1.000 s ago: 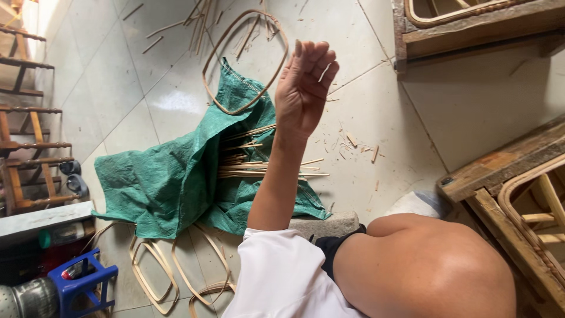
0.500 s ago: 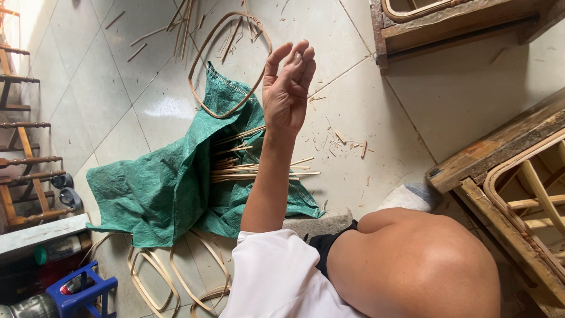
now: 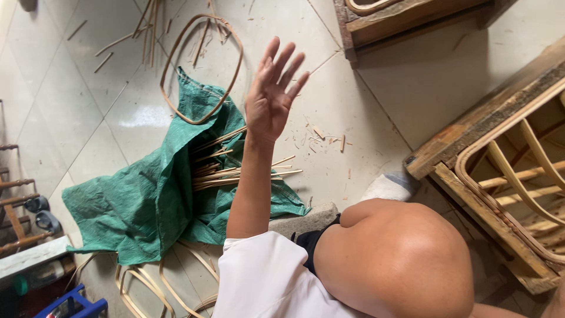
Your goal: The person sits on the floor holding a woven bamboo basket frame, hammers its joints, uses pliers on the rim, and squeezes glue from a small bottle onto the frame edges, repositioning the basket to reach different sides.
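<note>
The bundle of cane sticks (image 3: pixel 235 168) lies on the green sack (image 3: pixel 147 200) on the floor, long axis running left to right, loose ends pointing right. Above it the left hand (image 3: pixel 272 100), half-curled before, now spreads its fingers wide, holding nothing. The right hand is out of view.

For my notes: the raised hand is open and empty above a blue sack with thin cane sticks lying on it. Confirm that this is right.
Wrong in one respect: the sack is green, not blue. The head view shows the raised hand open and empty, fingers spread, above it, with the thin cane sticks lying on it.
</note>
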{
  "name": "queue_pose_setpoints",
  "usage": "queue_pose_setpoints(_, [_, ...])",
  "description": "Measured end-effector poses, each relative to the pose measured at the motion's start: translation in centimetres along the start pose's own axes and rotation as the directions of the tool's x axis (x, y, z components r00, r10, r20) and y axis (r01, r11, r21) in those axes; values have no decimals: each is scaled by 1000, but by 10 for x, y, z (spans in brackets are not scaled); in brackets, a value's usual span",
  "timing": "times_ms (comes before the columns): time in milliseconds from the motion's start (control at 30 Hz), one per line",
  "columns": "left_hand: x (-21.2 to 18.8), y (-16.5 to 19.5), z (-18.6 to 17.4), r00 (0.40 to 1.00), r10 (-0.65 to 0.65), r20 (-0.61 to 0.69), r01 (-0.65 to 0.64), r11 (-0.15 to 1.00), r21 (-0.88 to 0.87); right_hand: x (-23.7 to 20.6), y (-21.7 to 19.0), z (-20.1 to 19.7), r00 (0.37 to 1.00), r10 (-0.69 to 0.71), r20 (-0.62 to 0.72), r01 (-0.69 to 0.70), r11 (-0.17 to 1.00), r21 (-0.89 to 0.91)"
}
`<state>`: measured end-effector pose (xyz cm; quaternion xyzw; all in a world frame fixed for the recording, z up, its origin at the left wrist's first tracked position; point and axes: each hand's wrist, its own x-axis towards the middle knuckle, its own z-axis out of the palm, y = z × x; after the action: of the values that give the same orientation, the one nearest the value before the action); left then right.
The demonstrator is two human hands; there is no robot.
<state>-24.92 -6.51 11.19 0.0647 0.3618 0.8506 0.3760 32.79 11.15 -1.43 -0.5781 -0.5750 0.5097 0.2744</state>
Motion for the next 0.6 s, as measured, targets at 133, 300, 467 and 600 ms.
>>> queue_pose_setpoints(133, [3, -20, -18, 984, 160, -76, -134, 953, 270, -3, 0, -7, 1000, -13, -9, 13, 1000, -2])
queue_pose_setpoints(300, [-5, -48, -23, 968, 241, -68, -187, 878, 441, -5, -1, -14, 999, -27, -20, 27, 1000, -7])
queue_pose_setpoints(467, [-66, -45, 77, 800, 447, 399, -510, 157, 846, -8, -11, -18, 999, -35, -32, 34, 999, -20])
queue_pose_setpoints(600, [-112, -42, 197, 496, 283, 821, -868, 175, 464, -21, -16, -24, 998, -41, -57, 39, 999, -23])
